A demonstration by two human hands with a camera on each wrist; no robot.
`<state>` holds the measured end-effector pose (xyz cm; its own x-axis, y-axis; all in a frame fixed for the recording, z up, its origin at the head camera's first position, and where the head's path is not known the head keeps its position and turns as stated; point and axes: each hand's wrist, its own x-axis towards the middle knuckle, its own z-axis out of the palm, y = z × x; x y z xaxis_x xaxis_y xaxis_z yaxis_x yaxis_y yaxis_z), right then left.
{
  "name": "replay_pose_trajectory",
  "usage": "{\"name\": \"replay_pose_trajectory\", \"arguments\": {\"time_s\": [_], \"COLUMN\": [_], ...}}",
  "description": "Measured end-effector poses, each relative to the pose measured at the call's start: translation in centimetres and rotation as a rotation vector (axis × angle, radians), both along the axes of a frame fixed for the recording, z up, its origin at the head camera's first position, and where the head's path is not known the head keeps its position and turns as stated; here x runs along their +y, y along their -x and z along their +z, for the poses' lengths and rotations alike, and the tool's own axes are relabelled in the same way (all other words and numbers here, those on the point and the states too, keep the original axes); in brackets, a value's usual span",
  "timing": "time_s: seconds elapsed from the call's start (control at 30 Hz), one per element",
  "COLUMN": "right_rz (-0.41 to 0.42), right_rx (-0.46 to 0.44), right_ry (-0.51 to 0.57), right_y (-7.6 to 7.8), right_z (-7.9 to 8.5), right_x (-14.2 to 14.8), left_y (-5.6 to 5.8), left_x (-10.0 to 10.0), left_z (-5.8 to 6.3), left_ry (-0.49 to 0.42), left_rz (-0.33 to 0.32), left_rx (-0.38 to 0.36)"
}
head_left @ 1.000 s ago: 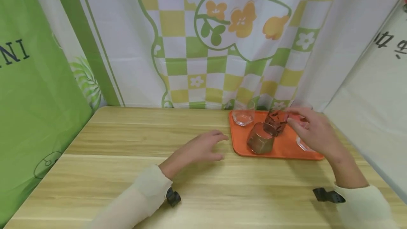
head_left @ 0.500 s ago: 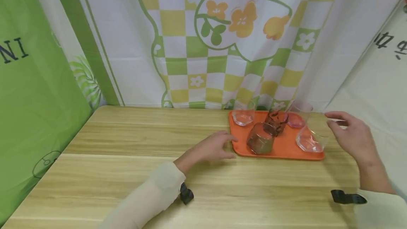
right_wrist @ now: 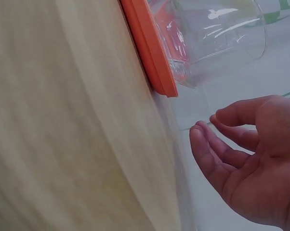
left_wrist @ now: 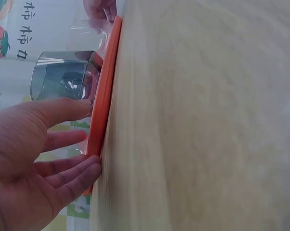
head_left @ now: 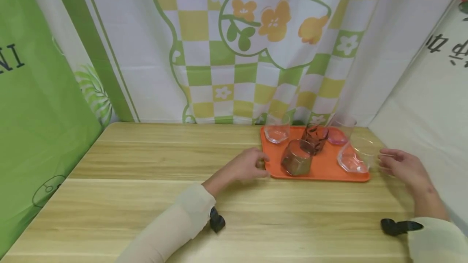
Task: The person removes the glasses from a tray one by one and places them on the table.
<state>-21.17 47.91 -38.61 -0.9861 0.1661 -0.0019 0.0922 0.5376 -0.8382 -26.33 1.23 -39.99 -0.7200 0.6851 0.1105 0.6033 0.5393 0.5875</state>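
Observation:
An orange tray [head_left: 325,170] carries several drinking glasses. My left hand [head_left: 248,165] is at its left edge; in the left wrist view the thumb lies over the rim and the fingertips [left_wrist: 93,166] touch the side. Closest to that hand is a smoky grey glass [head_left: 297,164]. To the right of the tray, my right hand [head_left: 406,170] hangs with loosely bent fingers and holds nothing. The right wrist view shows a gap between these fingers and the tray's corner [right_wrist: 166,86]. A clear glass [head_left: 352,160] stands by that corner.
Farther back on the tray are a clear glass [head_left: 276,133], a dark patterned glass [head_left: 315,139] and a pinkish glass [head_left: 337,134]. The wooden table [head_left: 146,157] ends at a printed curtain [head_left: 204,64] behind and a pale cloth wall [head_left: 435,113] at the right.
My right hand has left the pinkish glass, moved right past the tray and come down beside it. My left hand has moved right to the tray's edge.

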Motion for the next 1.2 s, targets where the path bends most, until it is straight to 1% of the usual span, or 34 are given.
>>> {"name": "replay_pose_trajectory", "arguments": {"time_s": [0.1,0.23,0.3,0.37,0.5,0.67,0.8,0.97,1.1,1.2], "right_rz": [0.036,0.111,0.150,0.167,0.180,0.188,0.203,0.196,0.170,0.164], "right_rx": [-0.042,-0.091,-0.106,-0.114,-0.111,-0.111,-0.104,-0.097,-0.116,-0.116], "right_ry": [0.038,0.037,0.008,-0.030,-0.074,-0.055,-0.032,-0.008,-0.032,-0.045], "right_y": [0.1,0.3,0.4,0.5,0.5,0.6,0.7,1.0,1.0,1.0], "right_z": [-0.6,-1.0,-1.0,-1.0,-1.0,-1.0,-1.2,-1.7,-2.0,-1.9], "right_x": [0.2,-0.1,-0.3,-0.6,-1.1,-1.2,-1.1,-1.0,-1.0,-1.1], "left_y": [0.0,-0.2,-0.2,-0.2,-0.1,0.1,0.1,-0.1,-0.3,-0.4], "left_x": [0.2,0.4,0.5,0.5,0.7,0.9,1.0,0.9,0.9,0.9], "left_z": [0.0,0.0,0.1,0.1,0.1,0.0,-0.1,0.0,0.2,0.4], "left_ry": [0.044,0.082,0.088,0.093,0.087,0.065,0.068,0.107,0.141,0.144], "left_rz": [0.003,0.012,0.014,0.012,0.020,0.050,0.075,0.097,0.088,0.081], "left_rx": [0.023,0.043,0.049,0.057,0.066,0.065,0.071,0.086,0.108,0.114]}}
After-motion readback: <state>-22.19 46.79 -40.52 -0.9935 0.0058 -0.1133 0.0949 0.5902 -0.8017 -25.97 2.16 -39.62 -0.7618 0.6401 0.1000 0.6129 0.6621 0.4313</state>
